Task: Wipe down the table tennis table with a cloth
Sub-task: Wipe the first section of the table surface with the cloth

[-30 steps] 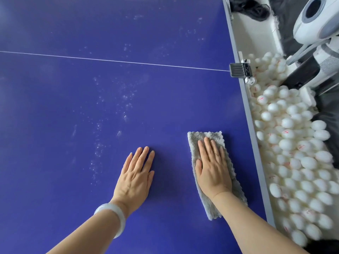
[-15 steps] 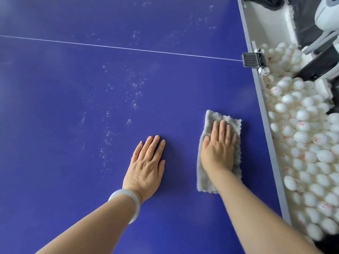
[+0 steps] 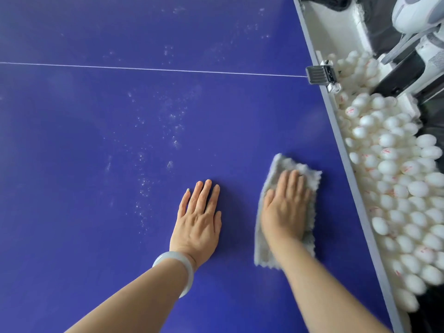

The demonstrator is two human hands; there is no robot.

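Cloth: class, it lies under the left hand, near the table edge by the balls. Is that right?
No. The head view shows the cloth under the right hand, not the left hand, which rests flat on the bare table. It does lie near the table edge by the balls.

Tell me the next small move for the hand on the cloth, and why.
Probably slide the cloth forward and leftward, past the fingertips of the left hand. The right hand presses flat on the cloth close to the right edge of the table, while white specks lie on the blue surface ahead and left of the left hand, which rests flat on the table.
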